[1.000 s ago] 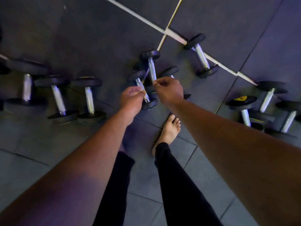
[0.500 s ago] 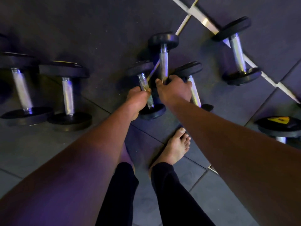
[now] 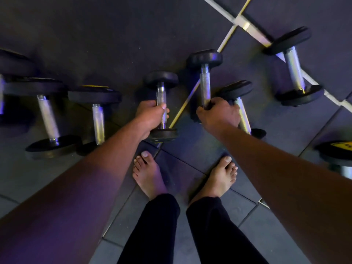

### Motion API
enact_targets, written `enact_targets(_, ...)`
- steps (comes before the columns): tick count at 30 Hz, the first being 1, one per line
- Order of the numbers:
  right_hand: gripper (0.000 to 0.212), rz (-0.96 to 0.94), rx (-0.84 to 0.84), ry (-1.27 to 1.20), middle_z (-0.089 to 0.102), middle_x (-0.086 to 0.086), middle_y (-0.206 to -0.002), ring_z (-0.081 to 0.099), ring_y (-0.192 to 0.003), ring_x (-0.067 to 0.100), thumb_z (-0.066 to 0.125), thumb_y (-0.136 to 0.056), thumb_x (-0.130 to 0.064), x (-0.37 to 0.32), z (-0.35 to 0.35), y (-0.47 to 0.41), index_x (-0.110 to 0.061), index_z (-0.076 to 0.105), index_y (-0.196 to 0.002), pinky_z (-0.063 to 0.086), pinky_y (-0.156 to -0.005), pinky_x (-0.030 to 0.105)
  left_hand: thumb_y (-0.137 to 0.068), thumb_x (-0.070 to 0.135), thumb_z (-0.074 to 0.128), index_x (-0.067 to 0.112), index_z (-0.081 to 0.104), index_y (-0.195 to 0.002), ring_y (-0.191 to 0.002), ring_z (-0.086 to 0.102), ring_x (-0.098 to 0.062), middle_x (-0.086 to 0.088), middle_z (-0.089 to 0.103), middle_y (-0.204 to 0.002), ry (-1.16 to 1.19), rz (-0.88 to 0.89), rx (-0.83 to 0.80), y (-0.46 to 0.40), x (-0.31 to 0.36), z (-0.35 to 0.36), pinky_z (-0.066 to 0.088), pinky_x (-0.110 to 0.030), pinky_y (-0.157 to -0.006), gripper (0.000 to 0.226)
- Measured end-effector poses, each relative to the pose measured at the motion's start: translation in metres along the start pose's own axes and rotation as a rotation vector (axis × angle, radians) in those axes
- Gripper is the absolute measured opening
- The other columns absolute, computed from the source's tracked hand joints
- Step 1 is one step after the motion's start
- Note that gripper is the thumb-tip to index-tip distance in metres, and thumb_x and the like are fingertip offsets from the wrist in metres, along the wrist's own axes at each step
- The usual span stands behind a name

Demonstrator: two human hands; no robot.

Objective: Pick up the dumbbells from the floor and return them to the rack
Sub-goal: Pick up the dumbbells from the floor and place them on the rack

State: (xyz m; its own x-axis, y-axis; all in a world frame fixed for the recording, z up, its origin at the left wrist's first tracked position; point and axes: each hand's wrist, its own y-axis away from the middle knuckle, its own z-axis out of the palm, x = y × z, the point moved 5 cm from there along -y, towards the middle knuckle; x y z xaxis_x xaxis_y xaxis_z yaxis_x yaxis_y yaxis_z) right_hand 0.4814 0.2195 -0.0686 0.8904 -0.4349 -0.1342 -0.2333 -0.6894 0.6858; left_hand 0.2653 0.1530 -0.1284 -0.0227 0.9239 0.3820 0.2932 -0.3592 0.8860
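Chrome handles suit a full grip: the left hand (image 3: 152, 113) wraps one small dumbbell (image 3: 162, 104), the right hand (image 3: 218, 113) wraps another dumbbell (image 3: 205, 80), both low over the floor (image 3: 114, 35), probably paired for balanced carrying. No rack shows.

A single wide-angle view looks from the person's head steeply down at the floor (image 3: 114, 35), close over the outstretched arms. The left hand (image 3: 150, 116) and right hand (image 3: 219, 115) sit near mid-frame, bare feet (image 3: 148, 176) below them, and dumbbells (image 3: 293, 67) spread to the curved edges. No second view overlaps it.
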Motion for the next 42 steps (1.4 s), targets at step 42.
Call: enact_targets(42,0.052,-0.114,0.012,-0.15,0.07,0.016,-0.123,0.062,-0.12,0.04,0.071,-0.091,-0.048,-0.031,0.0,0.01,-0.009,0.063,-0.123,0.051,-0.098,0.042,-0.075,0.001,0.084,0.01,0.075,-0.107,-0.09,0.065,0.016,0.005,0.074,-0.103,0.184,0.579,0.214,0.121,0.051,-0.074,0.051,-0.01,-0.082,0.035)
